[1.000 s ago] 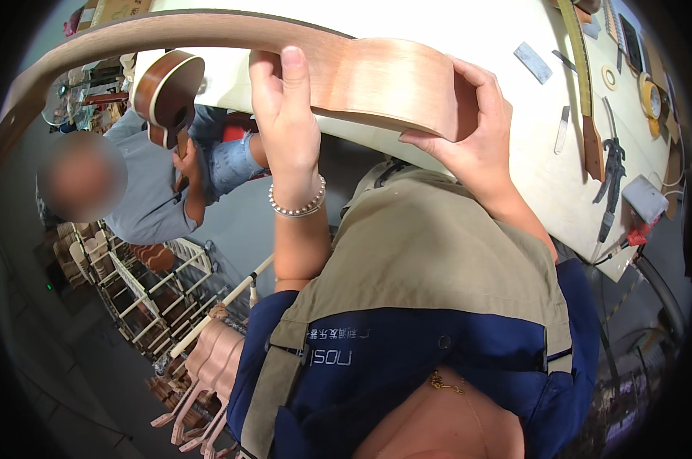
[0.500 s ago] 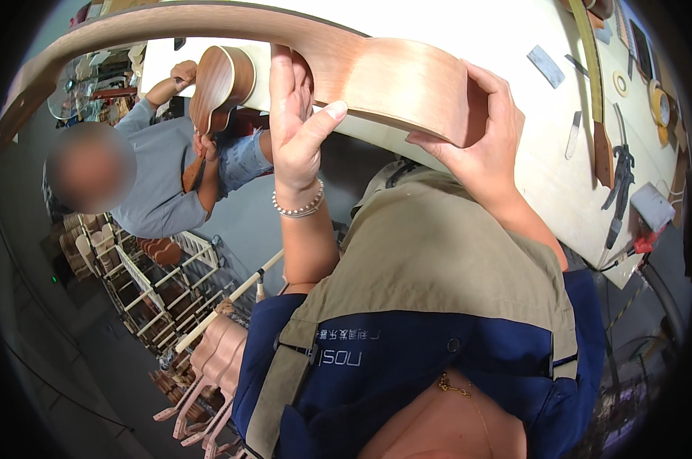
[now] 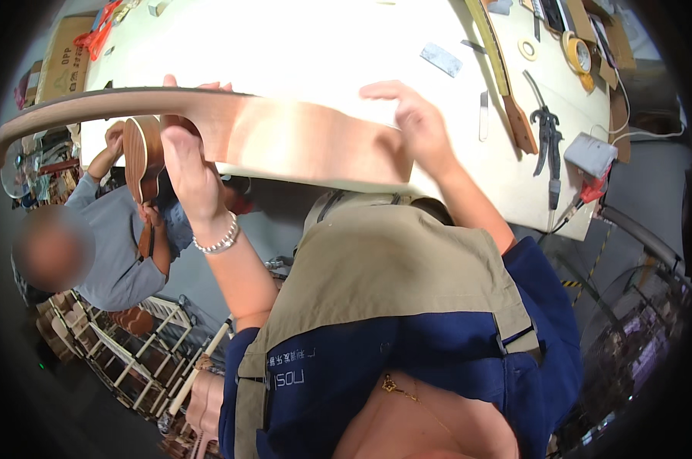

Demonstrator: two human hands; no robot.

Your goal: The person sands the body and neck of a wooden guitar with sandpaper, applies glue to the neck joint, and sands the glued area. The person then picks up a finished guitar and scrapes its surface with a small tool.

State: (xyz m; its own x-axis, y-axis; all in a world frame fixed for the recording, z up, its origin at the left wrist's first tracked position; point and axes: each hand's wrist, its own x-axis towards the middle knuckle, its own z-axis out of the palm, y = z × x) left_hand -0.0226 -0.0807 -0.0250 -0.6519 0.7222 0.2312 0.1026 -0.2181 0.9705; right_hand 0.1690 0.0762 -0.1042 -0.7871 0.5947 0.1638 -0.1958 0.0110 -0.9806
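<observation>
An unfinished pale wooden stringed instrument (image 3: 300, 141) lies on its side across my view, its long neck reaching to the far left. My left hand (image 3: 191, 168) grips it where the neck meets the body, with fingertips showing above the wood. My right hand (image 3: 415, 122), blurred, is at the body's right end with index finger stretched out and the fingers loosened from the wood; whether it still touches is unclear.
A white worktable (image 3: 300, 46) holds a grey block (image 3: 441, 59), a long neck piece (image 3: 514, 115), tape rolls (image 3: 577, 53), a black air gun (image 3: 547, 145) and a grey device (image 3: 591, 153). A co-worker (image 3: 120, 252) at left holds a small ukulele (image 3: 141, 157). Racks (image 3: 124, 344) stand below.
The instrument and both my hands have shifted left in view and the table shows more. My right hand has loosened from the body's end, fingers extending. The co-worker's ukulele has turned.
</observation>
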